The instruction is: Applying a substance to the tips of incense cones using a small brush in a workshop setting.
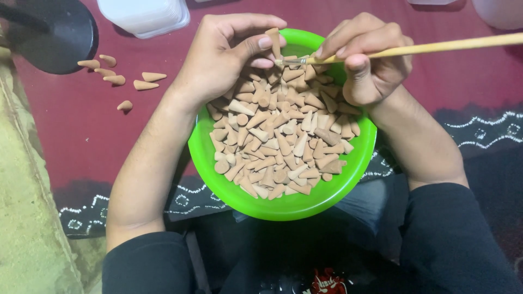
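Two hands over the green bowl (327, 198): left hand (218, 57) pinching one tan cone (274, 41), right hand (370, 60) pinching a wooden paintbrush (436, 47).

a home floor: embroidered maroon cloth (65, 141), green bowl (283, 209).

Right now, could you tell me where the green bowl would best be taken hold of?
Probably the green bowl at its near rim, from below in the head view: that broad lip is bare, while the left hand and right hand hover above the far rim, and cones fill the inside.
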